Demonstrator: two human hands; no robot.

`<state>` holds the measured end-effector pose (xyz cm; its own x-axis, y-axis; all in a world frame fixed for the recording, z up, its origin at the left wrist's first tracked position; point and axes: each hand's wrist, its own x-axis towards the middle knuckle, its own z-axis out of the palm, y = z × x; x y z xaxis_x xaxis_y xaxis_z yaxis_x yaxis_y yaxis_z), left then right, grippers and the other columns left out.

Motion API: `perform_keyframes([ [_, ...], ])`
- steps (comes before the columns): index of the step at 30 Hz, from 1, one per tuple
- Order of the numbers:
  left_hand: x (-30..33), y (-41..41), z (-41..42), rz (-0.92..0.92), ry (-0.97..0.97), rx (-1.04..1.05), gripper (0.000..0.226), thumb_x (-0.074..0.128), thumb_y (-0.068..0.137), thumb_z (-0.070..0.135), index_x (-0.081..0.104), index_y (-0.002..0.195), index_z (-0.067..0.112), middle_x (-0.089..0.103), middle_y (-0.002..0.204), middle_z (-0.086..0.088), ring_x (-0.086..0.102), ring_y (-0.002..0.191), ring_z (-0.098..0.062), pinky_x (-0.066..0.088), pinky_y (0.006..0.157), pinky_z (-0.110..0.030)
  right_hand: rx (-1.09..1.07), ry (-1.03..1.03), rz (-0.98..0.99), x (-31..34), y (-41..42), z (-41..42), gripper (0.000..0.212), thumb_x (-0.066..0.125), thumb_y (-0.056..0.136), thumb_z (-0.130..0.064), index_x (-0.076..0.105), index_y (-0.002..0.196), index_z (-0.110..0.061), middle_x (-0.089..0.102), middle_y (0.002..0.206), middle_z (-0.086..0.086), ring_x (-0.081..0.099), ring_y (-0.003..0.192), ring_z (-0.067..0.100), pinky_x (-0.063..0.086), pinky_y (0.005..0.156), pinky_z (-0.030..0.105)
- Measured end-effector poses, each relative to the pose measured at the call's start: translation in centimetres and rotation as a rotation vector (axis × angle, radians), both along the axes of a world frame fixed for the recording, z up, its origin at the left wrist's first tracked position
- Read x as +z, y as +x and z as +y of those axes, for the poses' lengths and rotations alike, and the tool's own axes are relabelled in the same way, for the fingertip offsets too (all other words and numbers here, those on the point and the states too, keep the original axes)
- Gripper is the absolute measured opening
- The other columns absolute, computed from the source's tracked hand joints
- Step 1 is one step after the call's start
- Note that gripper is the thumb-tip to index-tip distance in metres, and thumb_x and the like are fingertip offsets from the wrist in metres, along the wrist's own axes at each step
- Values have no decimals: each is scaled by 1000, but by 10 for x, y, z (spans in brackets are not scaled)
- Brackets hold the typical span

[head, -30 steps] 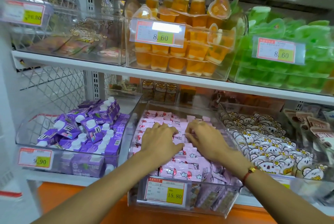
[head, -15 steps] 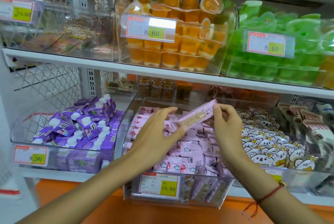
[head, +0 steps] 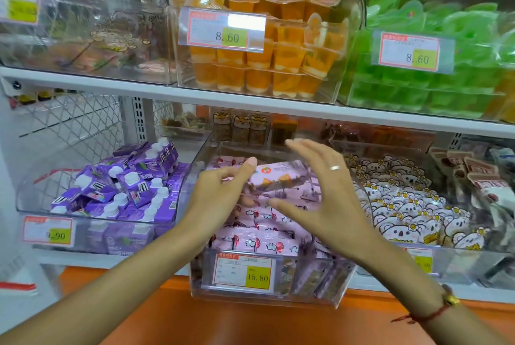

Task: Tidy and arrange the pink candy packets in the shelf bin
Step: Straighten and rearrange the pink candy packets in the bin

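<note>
**Pink packet held over the middle bin**

Left hand (head: 220, 197) grips one pink candy packet (head: 281, 177) by its left end, thumb on top, fingers curled underneath. Packet is lifted, roughly level, above the pile of pink candy packets (head: 262, 236). Right hand (head: 320, 199) is just beside the packet's right end, fingers straight and spread, thumb below; contact with the packet can't be told. Ring on one right finger, red string bracelet (head: 426, 314) on the right wrist.

Clear shelf bin (head: 278, 297) holds the pink pile; price tag 15.80 (head: 245, 272) on its front. Left neighbour bin: purple drink cartons (head: 131, 186), tag 9.90. Right neighbour bin: koala-print packets (head: 412, 211). Upper shelf: bin of orange jelly cups (head: 267, 66), bin of green jelly cups (head: 446, 60), both tagged 8.60.
</note>
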<state>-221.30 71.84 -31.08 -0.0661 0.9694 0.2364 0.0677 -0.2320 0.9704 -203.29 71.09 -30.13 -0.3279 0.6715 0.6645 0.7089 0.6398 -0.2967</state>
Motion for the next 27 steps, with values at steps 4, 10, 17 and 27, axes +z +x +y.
perform_keyframes([
  [4,6,1,0,43,-37,9,45,43,90,58,67,83,21,68,54,-1,64,47,-11,41,38,-13,-2,-89,-35,-7,0,1,46,66,85,-36,51,129,-31,56,119,-14,46,113,4,38,95,25],
  [10,11,5,2,-65,-19,-60,42,30,99,47,63,94,22,74,71,-1,63,52,-8,45,43,-16,103,-396,389,-8,3,8,26,71,81,-31,62,104,-25,67,103,-12,60,96,-2,42,77,7],
  [17,-32,-6,4,1037,374,-34,41,40,95,49,45,133,35,51,131,18,45,117,-2,36,87,-23,-8,-445,786,-4,17,25,33,70,82,-28,59,112,-21,67,105,1,64,96,18,48,71,20],
  [27,-44,-7,8,1182,338,-132,51,19,97,57,47,134,34,54,133,12,45,119,-8,33,100,-28,60,-485,316,-17,-8,58,39,57,93,-11,33,122,-21,53,98,-6,61,77,4,51,63,13],
])
